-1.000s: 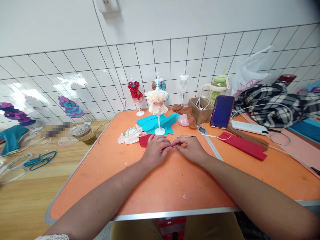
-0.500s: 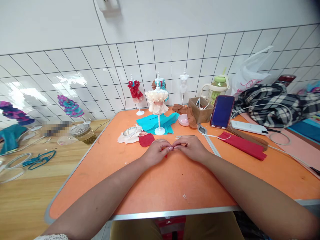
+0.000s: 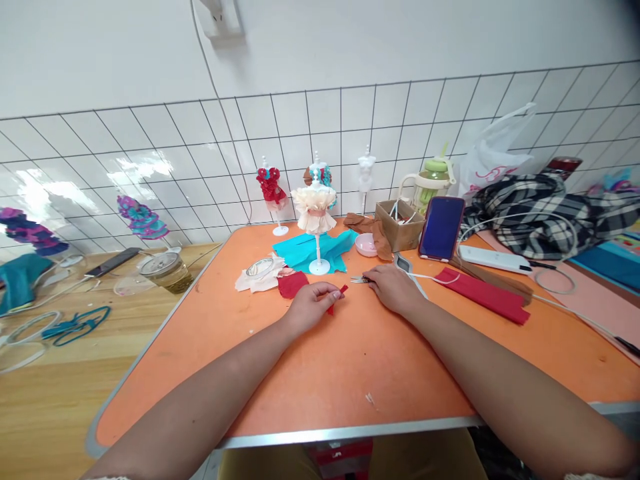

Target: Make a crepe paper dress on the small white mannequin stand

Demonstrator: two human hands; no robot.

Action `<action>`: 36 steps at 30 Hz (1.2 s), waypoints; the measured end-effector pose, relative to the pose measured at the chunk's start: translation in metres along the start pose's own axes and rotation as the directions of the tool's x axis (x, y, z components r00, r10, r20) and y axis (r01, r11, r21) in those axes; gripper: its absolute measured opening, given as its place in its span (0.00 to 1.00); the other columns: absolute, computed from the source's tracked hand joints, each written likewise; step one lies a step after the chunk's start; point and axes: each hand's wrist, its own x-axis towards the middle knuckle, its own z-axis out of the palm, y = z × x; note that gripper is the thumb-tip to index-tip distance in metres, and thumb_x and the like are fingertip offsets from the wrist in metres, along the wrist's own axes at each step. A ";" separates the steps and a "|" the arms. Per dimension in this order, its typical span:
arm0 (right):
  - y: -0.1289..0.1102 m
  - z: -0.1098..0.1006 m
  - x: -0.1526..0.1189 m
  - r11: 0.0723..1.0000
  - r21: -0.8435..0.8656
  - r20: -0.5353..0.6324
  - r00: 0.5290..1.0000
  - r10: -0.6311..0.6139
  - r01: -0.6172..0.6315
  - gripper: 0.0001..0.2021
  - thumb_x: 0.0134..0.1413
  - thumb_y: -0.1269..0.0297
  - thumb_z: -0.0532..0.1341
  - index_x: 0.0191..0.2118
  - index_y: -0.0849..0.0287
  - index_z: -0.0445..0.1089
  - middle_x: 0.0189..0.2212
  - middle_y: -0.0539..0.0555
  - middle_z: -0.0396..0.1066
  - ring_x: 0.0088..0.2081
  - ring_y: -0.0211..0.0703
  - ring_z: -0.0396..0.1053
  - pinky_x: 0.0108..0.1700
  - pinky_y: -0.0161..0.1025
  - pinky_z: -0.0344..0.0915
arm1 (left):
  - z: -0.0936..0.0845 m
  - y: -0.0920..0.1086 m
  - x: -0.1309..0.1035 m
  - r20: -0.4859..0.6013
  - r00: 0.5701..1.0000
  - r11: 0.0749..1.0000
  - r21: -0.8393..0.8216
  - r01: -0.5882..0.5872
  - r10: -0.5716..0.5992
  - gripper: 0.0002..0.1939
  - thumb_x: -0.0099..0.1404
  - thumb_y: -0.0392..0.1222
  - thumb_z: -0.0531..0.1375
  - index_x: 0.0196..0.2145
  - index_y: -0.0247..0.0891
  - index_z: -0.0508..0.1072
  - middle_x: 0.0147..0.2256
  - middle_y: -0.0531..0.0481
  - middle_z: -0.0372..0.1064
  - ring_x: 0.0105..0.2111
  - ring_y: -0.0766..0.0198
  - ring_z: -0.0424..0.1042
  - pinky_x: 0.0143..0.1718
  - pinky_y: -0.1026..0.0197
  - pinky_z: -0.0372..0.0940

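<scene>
My left hand [image 3: 314, 307] pinches a narrow strip of red crepe paper [image 3: 344, 289] between thumb and fingertips, and a bit of red hangs below the fingers. My right hand [image 3: 393, 288] rests low on the table, its fingers closed over the dark handle end of small scissors [image 3: 358, 280] whose metal blades point left. A rounded red crepe paper piece [image 3: 293, 285] lies beyond my left hand. Behind it stands a small white dress form [image 3: 319, 250] wearing a ruffled cream paper dress [image 3: 314, 200], its base on turquoise crepe paper [image 3: 290, 250].
A tape roll [image 3: 260, 267] lies on cream paper at left. Farther back are a pink bowl [image 3: 367, 245], a cardboard box [image 3: 399, 227], a propped phone [image 3: 442, 228] and a bottle [image 3: 434, 180]. Folded red crepe paper [image 3: 483, 295] and a white power bank [image 3: 495, 259] lie right.
My hands, earlier together at the fingertips, are now apart. My right hand has moved right and onto the scissors. The left hand keeps the red strip, which now shows more.
</scene>
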 end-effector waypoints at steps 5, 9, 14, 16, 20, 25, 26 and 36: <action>-0.004 0.004 -0.001 0.997 0.045 0.033 0.997 0.068 -0.069 0.07 0.53 0.69 0.60 0.37 0.57 0.73 0.35 0.58 0.69 0.40 0.47 0.66 0.41 0.39 0.58 | 0.001 0.000 0.000 -0.023 0.999 0.997 -0.079 0.023 -0.025 0.16 0.58 0.53 0.59 0.32 0.35 0.75 0.32 0.46 0.75 0.34 0.59 0.73 0.36 0.60 0.66; 0.000 0.005 -0.002 0.977 0.096 0.021 0.981 0.192 -0.193 0.12 0.49 0.65 0.63 0.42 0.58 0.71 0.43 0.59 0.67 0.46 0.50 0.64 0.45 0.41 0.58 | 0.000 -0.002 0.000 -0.057 0.998 0.998 -0.048 0.030 -0.033 0.16 0.58 0.53 0.59 0.31 0.35 0.75 0.29 0.48 0.74 0.30 0.61 0.71 0.32 0.62 0.64; -0.001 0.002 -0.002 0.960 0.103 0.075 0.964 0.254 -0.260 0.06 0.49 0.63 0.62 0.30 0.59 0.67 0.35 0.59 0.68 0.39 0.49 0.66 0.38 0.40 0.58 | 0.001 -0.003 0.000 -0.086 0.996 0.999 -0.030 0.027 -0.030 0.15 0.60 0.50 0.57 0.31 0.35 0.74 0.27 0.50 0.72 0.28 0.63 0.69 0.30 0.63 0.62; -0.010 0.000 -0.004 0.957 0.171 0.068 0.972 0.224 -0.233 0.02 0.53 0.66 0.57 0.32 0.58 0.63 0.33 0.56 0.69 0.35 0.44 0.66 0.34 0.37 0.57 | 0.001 -0.004 0.000 -0.110 0.993 0.998 -0.052 0.025 -0.031 0.14 0.60 0.50 0.57 0.32 0.35 0.73 0.27 0.50 0.72 0.29 0.62 0.70 0.32 0.63 0.62; -0.040 -0.002 -0.010 0.865 0.470 0.056 0.984 0.171 -0.177 0.02 0.60 0.64 0.48 0.36 0.55 0.54 0.25 0.48 0.68 0.29 0.41 0.66 0.30 0.34 0.56 | 0.002 -0.006 0.002 -0.159 0.987 0.992 -0.128 0.006 -0.027 0.15 0.60 0.51 0.57 0.31 0.35 0.73 0.28 0.49 0.72 0.31 0.62 0.70 0.33 0.62 0.63; -0.065 0.003 -0.018 0.847 0.508 0.012 0.985 0.170 -0.153 0.12 0.63 0.52 0.42 0.35 0.54 0.53 0.26 0.48 0.64 0.28 0.42 0.65 0.29 0.35 0.55 | 0.003 -0.010 0.003 -0.169 0.985 0.980 -0.198 -0.005 -0.029 0.17 0.59 0.53 0.59 0.32 0.34 0.73 0.28 0.49 0.72 0.31 0.62 0.70 0.32 0.63 0.63; -0.066 0.005 -0.019 0.847 0.509 0.016 0.986 0.167 -0.152 0.12 0.64 0.53 0.41 0.35 0.54 0.53 0.26 0.49 0.64 0.28 0.43 0.65 0.29 0.36 0.55 | 0.003 -0.011 0.004 -0.164 0.986 0.980 -0.197 -0.003 -0.030 0.17 0.59 0.53 0.59 0.33 0.34 0.73 0.29 0.49 0.72 0.30 0.62 0.70 0.32 0.63 0.63; -0.067 0.012 -0.020 0.859 0.500 0.037 0.994 0.106 -0.110 0.13 0.64 0.54 0.41 0.37 0.55 0.54 0.27 0.49 0.64 0.28 0.42 0.65 0.30 0.36 0.55 | 0.004 -0.014 0.003 -0.115 0.993 0.988 -0.154 -0.013 -0.005 0.15 0.61 0.51 0.57 0.33 0.35 0.73 0.28 0.50 0.71 0.30 0.63 0.69 0.32 0.63 0.63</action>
